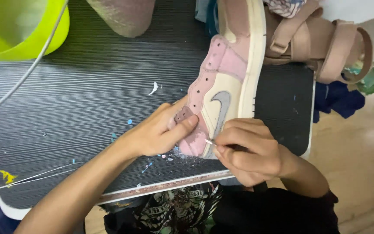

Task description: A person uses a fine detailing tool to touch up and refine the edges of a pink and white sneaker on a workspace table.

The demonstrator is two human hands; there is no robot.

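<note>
A pink and cream sneaker point(230, 73) with a grey curved side mark lies on its side on a dark ribbed table top point(87, 99). My left hand point(159, 130) grips its heel end, thumb pressed on the pink tab. My right hand point(245, 151) pinches a thin white-tipped tool point(209, 141) whose tip touches the shoe's side near the grey mark. The rest of the tool is hidden in my fingers.
A lime green bucket point(22, 28) with a wire handle stands at the back left. Tan strapped sandals point(325, 43) lie behind the sneaker at the right. Paint specks dot the table. The table edge point(165, 186) runs near my body; wooden floor at right.
</note>
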